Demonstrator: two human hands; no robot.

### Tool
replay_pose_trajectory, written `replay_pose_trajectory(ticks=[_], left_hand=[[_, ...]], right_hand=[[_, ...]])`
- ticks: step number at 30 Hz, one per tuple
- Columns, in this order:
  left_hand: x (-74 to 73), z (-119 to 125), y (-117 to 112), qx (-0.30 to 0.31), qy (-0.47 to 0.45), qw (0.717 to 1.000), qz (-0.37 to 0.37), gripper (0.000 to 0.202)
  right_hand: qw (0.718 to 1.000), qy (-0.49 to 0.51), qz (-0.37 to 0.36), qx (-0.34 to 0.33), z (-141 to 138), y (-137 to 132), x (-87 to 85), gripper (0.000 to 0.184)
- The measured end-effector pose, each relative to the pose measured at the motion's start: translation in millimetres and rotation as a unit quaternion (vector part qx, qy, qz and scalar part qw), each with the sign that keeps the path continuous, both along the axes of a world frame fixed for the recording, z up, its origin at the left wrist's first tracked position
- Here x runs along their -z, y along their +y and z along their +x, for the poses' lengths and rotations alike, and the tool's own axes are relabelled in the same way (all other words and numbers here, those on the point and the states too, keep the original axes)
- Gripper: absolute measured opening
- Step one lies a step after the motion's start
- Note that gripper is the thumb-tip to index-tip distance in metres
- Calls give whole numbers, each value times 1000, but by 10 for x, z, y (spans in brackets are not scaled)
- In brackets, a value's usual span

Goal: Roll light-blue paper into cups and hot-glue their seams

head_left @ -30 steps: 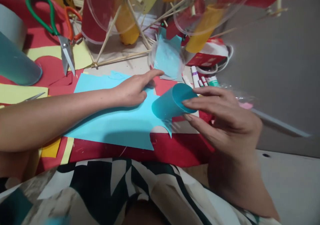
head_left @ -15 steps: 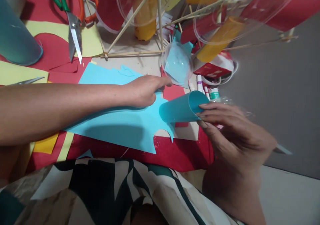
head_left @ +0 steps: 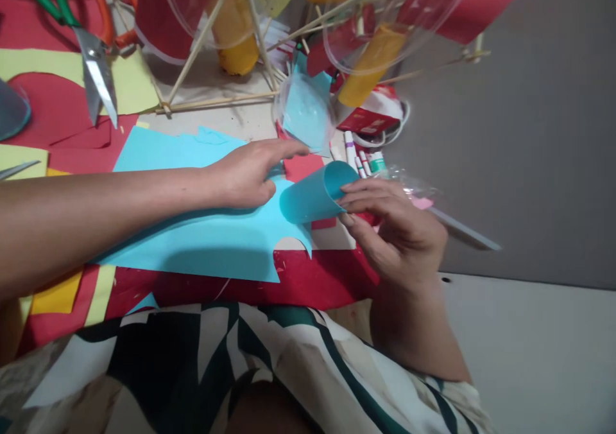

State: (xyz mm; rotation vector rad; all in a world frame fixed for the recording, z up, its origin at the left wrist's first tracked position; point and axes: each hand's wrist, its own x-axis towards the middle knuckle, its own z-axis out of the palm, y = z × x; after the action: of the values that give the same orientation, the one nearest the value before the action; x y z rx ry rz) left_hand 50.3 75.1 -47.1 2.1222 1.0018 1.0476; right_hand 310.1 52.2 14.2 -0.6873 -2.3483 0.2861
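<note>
My right hand [head_left: 392,225] holds a teal paper rolled into a cone [head_left: 315,193], fingers pinched on its wide end. A light blue paper sheet [head_left: 202,235] with cut-out edges lies flat on the table. My left hand [head_left: 250,174] rests on this sheet, index finger stretched toward a clear plastic cup [head_left: 305,110] with blue paper inside. A red paper scrap [head_left: 301,164] lies just past my left fingertips.
Scissors with green and orange handles [head_left: 94,55] lie at the upper left on red and yellow paper [head_left: 67,110]. A stick frame with clear domes and red and yellow rolls [head_left: 269,29] stands at the back. Glue sticks and markers [head_left: 363,158] lie near a red box [head_left: 373,116].
My right hand with the cone has shifted left, closer to my left hand. The view has swung a little; my left hand stays on the blue sheet.
</note>
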Motion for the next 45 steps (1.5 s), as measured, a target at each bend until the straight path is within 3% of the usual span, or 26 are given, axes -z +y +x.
replay_pose_trajectory(ticks=[3, 6, 10, 12, 15, 17, 20, 24, 27, 30, 33, 36, 39, 41, 43, 45], left_hand=[[-163, 11, -124, -10, -52, 996, 72, 69], [-371, 12, -269, -21, -66, 979, 194, 63], [-603, 11, -445, -14, -66, 950, 304, 72], [-674, 5, -486, -19, -84, 957, 278, 77], [-731, -14, -455, -22, -133, 980, 149, 73], [-733, -30, -399, -10, -145, 986, 84, 66], [-678, -45, -344, -4, -140, 988, 70, 60], [-561, -21, -374, -5, -93, 985, 147, 69], [-485, 15, -389, 22, -27, 974, 222, 93], [-433, 39, -376, 30, -8, 972, 235, 107], [-427, 44, -391, 49, -24, 977, 204, 100], [-470, 41, -443, 51, -40, 978, 200, 85], [-504, 41, -461, 3, -30, 979, 203, 72], [-491, 42, -428, -16, -29, 984, 177, 58], [-453, 42, -369, -22, -41, 989, 137, 48], [-409, 43, -305, -35, -50, 993, 102, 41]], right_hand=[[1000, 12, -8, -1, -9, 10, -12, 19], [997, 62, -42, -12, -31, 8, -50, 18], [969, 167, -180, 11, -95, 6, -105, 4], [923, 229, -309, 26, -143, 22, -119, 15], [794, 325, -514, 14, -208, 65, -108, 35], [738, 365, -568, 10, -230, 95, -77, 37], [705, 408, -580, 8, -225, 144, -2, 31], [680, 438, -587, 4, -200, 220, 111, 21], [676, 431, -598, -4, -240, 220, 173, 20], [684, 398, -611, -15, -358, 124, 205, 24], [708, 357, -609, -20, -487, -12, 201, 31], [754, 323, -572, 8, -475, -98, 156, 34], [816, 310, -478, 99, -203, -109, 98, 32], [848, 322, -366, 208, 107, -90, 81, 23], [850, 327, -253, 326, 451, -61, 97, 16], [838, 297, -187, 418, 754, -23, 147, 16]])
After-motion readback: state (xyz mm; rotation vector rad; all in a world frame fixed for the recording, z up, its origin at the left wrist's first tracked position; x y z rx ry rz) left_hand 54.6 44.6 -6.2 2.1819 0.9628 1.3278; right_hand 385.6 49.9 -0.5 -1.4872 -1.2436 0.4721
